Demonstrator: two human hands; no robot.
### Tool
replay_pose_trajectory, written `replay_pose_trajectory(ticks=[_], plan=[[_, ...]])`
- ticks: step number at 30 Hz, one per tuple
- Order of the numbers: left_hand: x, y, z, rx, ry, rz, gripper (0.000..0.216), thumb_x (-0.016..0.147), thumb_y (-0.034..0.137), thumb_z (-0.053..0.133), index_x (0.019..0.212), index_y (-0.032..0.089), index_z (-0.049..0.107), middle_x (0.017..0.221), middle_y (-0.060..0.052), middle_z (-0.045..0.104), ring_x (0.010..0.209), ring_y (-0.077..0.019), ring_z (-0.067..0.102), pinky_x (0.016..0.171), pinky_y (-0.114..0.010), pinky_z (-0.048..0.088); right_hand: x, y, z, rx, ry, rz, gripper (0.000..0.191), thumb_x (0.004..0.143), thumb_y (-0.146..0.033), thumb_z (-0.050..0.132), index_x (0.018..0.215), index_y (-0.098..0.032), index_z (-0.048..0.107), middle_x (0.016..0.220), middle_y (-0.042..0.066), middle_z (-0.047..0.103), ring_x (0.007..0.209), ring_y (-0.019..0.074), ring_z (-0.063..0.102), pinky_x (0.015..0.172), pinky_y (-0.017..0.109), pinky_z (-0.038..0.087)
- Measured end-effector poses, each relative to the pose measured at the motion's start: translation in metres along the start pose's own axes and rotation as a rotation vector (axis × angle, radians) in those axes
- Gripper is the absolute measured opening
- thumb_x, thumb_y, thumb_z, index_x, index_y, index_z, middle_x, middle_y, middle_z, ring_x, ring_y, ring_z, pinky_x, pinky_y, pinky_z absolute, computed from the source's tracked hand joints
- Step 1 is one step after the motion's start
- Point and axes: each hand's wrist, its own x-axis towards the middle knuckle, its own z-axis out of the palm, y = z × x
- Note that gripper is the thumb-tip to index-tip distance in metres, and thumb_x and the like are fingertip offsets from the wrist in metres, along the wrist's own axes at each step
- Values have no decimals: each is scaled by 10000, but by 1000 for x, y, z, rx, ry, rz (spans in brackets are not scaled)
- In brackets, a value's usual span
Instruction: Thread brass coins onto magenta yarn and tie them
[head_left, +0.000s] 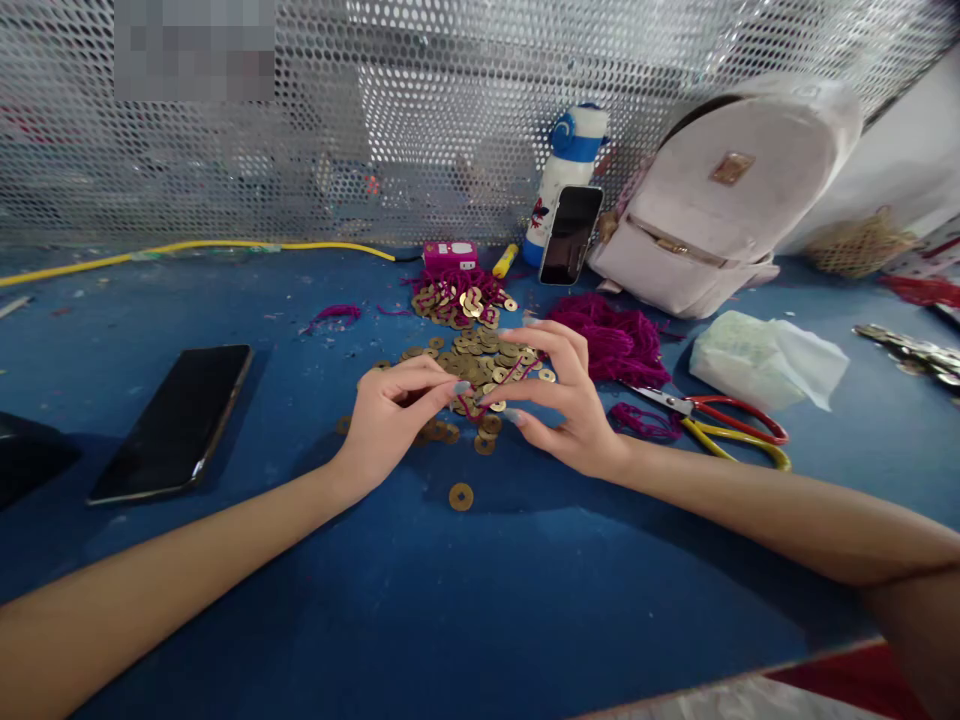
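My left hand (394, 415) and my right hand (559, 395) meet over a pile of brass coins with holes (480, 355) on the blue table (450, 600). Both pinch a short magenta cord (487, 395) that runs between their fingertips. The left fingers are pressed together on one end. The right thumb and forefinger hold the other end, with the remaining fingers spread. A single coin (460, 496) lies just in front of my hands. A heap of magenta cords (611, 335) sits right of the coins.
Scissors with red and yellow handles (720, 420) lie to the right, beside a white tissue pack (765, 360). A black phone (176, 420) lies at left. At the back stand a bottle (566, 160), a propped phone (570, 235), a pale backpack (735, 190) and perforated metal screen (420, 110).
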Motion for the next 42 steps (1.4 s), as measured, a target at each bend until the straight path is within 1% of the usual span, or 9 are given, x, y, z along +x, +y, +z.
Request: replay_pose_trajectory(ticks=[7, 10, 13, 16, 19, 23, 27, 34, 42], plan=[[0, 0, 0, -25, -25, 26, 156, 847, 204, 679, 744, 218, 796, 669, -10, 657, 646, -124, 575, 599, -235, 443, 1, 2, 7, 128, -290, 22, 361, 900, -461, 622, 1157, -216, 683, 1489, 115, 413, 1391, 304, 300, 1160, 517, 298], [-1, -2, 0, 6, -48, 13, 157, 858, 208, 672, 751, 209, 787, 695, -10, 667, 659, -125, 590, 615, -237, 455, 3, -2, 7, 305, -410, 89, 236, 923, -410, 605, 997, -204, 692, 1444, 115, 436, 1383, 281, 337, 1155, 495, 304], [0, -5, 0, 76, -75, -24, 167, 869, 211, 664, 743, 178, 770, 709, -13, 668, 649, -123, 598, 606, -235, 449, 2, -6, 6, 327, -344, 95, 201, 970, -276, 539, 821, -199, 650, 1307, 88, 514, 1290, 242, 416, 1102, 464, 345], [0, -6, 2, 187, -161, -3, 157, 866, 164, 661, 745, 162, 760, 705, -9, 662, 633, -120, 599, 586, -228, 432, 0, -8, 5, 263, -260, 16, 156, 958, -194, 533, 838, -198, 632, 1288, 89, 507, 1242, 249, 413, 1032, 449, 377], [-4, -3, 4, 324, -305, 109, 181, 877, 149, 655, 726, 165, 753, 702, -3, 650, 633, -120, 600, 589, -230, 420, -1, -8, 3, 214, -217, -50, 134, 950, -166, 524, 860, -191, 620, 1256, 99, 501, 1194, 254, 426, 979, 438, 389], [-8, 3, 3, 307, -433, 332, 197, 932, 216, 611, 810, 175, 760, 762, -15, 673, 655, -113, 617, 604, -218, 430, 0, -4, 2, 184, -171, 21, 156, 968, -174, 501, 858, -188, 610, 1145, 93, 528, 1042, 221, 470, 893, 404, 408], [-8, 6, 0, 174, -361, 342, 217, 939, 246, 602, 794, 161, 740, 736, -25, 669, 646, -115, 612, 610, -213, 453, 3, 2, 7, 258, -246, 89, 174, 974, -169, 501, 834, -183, 603, 1001, 66, 575, 975, 192, 515, 883, 373, 412], [-2, 0, 1, 88, -81, 46, 203, 897, 166, 617, 725, 164, 725, 671, -6, 661, 620, -118, 605, 590, -220, 463, 6, 2, 7, 341, -418, 82, 233, 981, -175, 499, 813, -176, 661, 956, 65, 589, 974, 177, 548, 907, 352, 420], [-3, 3, 2, 57, -160, 146, 129, 837, 124, 689, 765, 192, 773, 747, -7, 666, 636, -103, 599, 551, -211, 441, 1, 3, 7, 379, -387, 75, 231, 945, -383, 582, 860, -190, 674, 1139, 89, 569, 1105, 213, 523, 966, 383, 415]])
